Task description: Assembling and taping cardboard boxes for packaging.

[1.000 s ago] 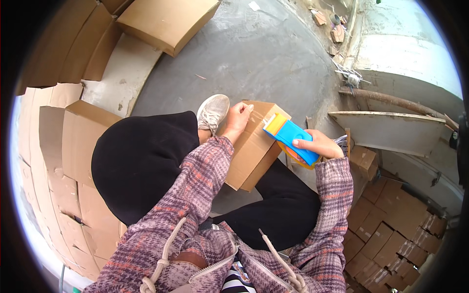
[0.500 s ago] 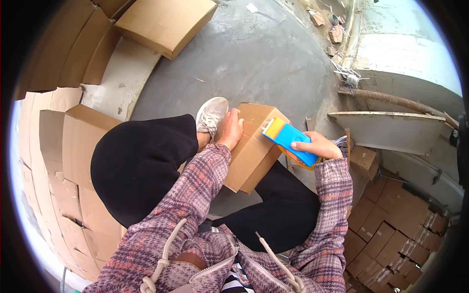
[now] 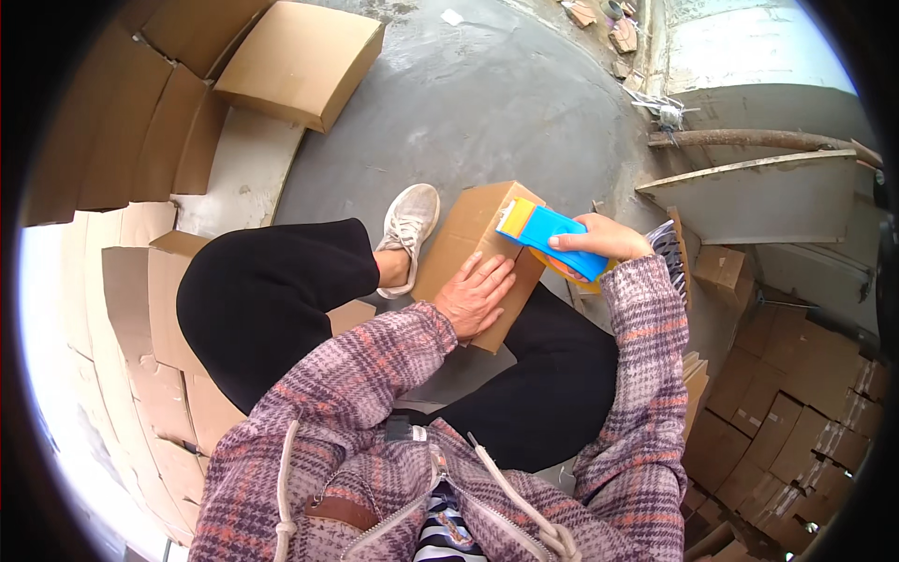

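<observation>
A small brown cardboard box (image 3: pixel 465 223) stands between my legs, beside a light-coloured shoe (image 3: pixel 409 225). My left hand (image 3: pixel 475 298) lies flat on its near part, fingers extended and slightly spread. In my right hand (image 3: pixel 607 238) is a blue and yellow packing tape dispenser (image 3: pixel 559 242), gripped with the thumb on top. The dispenser's yellow-orange front end is at the box's right upper edge, near the far corner. Part of the tape roll shows beneath the dispenser; its loose end cannot be made out.
Larger cardboard boxes (image 3: pixel 295 56) stand at the far left, with flattened cartons (image 3: pixel 164 375) below them. Stacked cartons (image 3: pixel 787 384) fill the lower right. A pale board (image 3: pixel 758 192) and a wooden pole (image 3: pixel 749 139) lie along the right side of the grey floor (image 3: pixel 468 103).
My left hand has moved from the box's far left edge down onto its near part and flattened. The dispenser has shifted slightly up and left along the box's edge.
</observation>
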`<action>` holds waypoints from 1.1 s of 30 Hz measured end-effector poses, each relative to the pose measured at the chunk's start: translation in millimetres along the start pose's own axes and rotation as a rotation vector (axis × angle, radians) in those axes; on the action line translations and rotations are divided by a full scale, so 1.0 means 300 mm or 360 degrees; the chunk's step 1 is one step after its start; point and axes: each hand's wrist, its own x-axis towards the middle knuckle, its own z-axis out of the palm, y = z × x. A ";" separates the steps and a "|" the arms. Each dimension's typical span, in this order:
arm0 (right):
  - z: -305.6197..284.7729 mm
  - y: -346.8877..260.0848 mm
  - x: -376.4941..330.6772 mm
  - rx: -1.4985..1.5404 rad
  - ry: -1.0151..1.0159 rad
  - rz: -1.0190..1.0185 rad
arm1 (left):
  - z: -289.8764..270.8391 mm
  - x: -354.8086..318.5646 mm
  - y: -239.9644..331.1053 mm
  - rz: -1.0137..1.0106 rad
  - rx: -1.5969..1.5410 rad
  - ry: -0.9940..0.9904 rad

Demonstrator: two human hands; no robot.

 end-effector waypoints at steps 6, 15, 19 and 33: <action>0.002 0.047 0.045 0.0039 0.0030 -0.0066 | 0.001 0.084 -0.077 0.0418 -0.0065 -0.0138; -0.002 0.028 0.054 -0.0116 0.0072 -0.0054 | 0.023 0.171 -0.071 0.1283 -0.0212 -0.0581; -0.004 0.047 0.057 -0.0154 0.0099 -0.0094 | 0.050 0.278 -0.097 0.1505 -0.0239 -0.0742; -0.017 0.025 0.043 -0.0132 0.0052 -0.0136 | 0.051 0.311 -0.148 0.1432 -0.0446 -0.0729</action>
